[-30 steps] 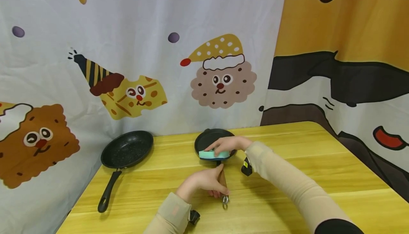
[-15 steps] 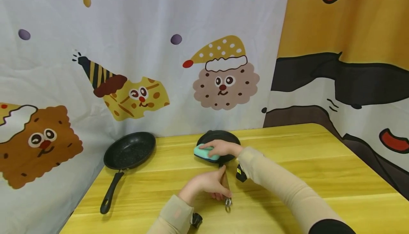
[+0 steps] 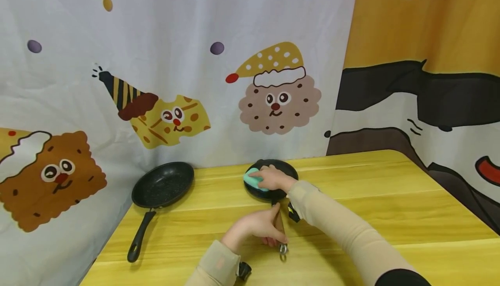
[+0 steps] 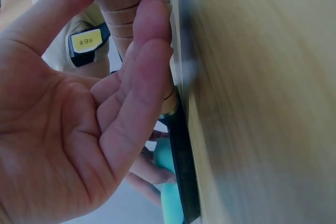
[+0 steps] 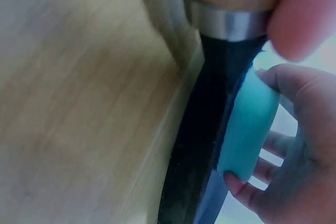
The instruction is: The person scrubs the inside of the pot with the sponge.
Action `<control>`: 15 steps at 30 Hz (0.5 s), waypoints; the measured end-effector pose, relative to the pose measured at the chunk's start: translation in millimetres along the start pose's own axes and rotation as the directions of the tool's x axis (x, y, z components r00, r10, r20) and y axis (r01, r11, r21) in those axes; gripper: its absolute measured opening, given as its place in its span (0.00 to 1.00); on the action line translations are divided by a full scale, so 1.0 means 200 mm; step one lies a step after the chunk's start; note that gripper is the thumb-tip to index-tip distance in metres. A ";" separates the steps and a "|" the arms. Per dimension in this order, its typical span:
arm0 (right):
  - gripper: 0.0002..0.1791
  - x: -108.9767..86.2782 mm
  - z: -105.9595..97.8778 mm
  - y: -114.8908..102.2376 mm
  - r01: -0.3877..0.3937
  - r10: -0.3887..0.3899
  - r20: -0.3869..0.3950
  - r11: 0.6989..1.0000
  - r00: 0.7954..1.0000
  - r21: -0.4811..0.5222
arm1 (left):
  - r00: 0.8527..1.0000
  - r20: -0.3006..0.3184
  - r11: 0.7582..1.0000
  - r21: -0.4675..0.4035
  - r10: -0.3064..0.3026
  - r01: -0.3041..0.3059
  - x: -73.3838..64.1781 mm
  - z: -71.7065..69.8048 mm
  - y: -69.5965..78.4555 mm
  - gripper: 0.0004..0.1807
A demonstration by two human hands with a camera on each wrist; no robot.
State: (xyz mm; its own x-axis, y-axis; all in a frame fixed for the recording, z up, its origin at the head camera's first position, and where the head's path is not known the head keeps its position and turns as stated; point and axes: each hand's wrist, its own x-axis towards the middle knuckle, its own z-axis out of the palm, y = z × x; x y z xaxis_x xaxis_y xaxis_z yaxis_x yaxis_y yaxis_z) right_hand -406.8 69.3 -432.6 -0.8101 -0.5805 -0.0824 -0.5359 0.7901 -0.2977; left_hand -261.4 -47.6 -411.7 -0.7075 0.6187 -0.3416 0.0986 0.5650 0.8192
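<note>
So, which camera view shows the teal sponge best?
The right wrist view: the teal sponge appears largest there, seen side-on. The head view shows it small, partly covered by the right hand; the left wrist view shows only part, cut off by the bottom edge.

Comprises a yellow wood-grain tabletop (image 3: pixel 375 182), backed along its far edge by a white cartoon-print curtain (image 3: pixel 168 30), with an orange-and-black section (image 3: pixel 422 25) around the far right corner.
</note>
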 end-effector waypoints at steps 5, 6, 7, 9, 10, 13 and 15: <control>0.27 0.02 0.01 0.00 -0.050 0.048 -0.020 0.991 0.999 -0.127 | 1.000 -0.002 1.000 -0.003 0.005 -0.005 0.00 0.00 0.00 0.58; 0.27 0.02 0.01 -0.01 -0.053 0.051 -0.022 0.989 0.998 -0.140 | 1.000 -0.002 1.000 -0.005 0.004 -0.004 0.00 0.00 0.00 0.58; 0.27 0.03 0.01 0.00 -0.055 0.052 -0.024 0.986 0.998 -0.156 | 1.000 -0.003 1.000 -0.006 0.005 -0.005 -0.01 0.00 0.00 0.58; 0.28 0.04 0.01 0.00 -0.058 0.054 -0.030 0.984 0.998 -0.170 | 1.000 -0.006 1.000 -0.007 0.001 -0.001 -0.01 -0.01 0.00 0.58; 0.28 0.04 0.01 0.00 -0.062 0.057 -0.033 0.983 0.998 -0.171 | 1.000 -0.008 1.000 -0.004 0.000 0.000 -0.01 -0.01 0.00 0.58; 0.28 0.04 0.01 0.02 -0.085 0.080 -0.038 0.983 0.996 -0.164 | 1.000 -0.010 1.000 0.007 -0.008 0.008 0.00 0.00 -0.01 0.58; 0.28 0.04 0.01 0.04 -0.107 0.101 -0.045 0.982 0.994 -0.155 | 1.000 -0.010 1.000 0.013 -0.015 0.015 0.00 0.00 -0.01 0.58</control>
State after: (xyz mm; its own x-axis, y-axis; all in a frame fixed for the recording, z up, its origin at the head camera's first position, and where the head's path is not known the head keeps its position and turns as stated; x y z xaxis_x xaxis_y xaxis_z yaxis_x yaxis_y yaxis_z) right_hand -416.9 70.6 -437.7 -0.8699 -0.4884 -0.0696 -0.4767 0.8684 -0.1366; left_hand -261.4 -47.5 -413.5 -0.7157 0.6050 -0.3489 0.0975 0.5813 0.8078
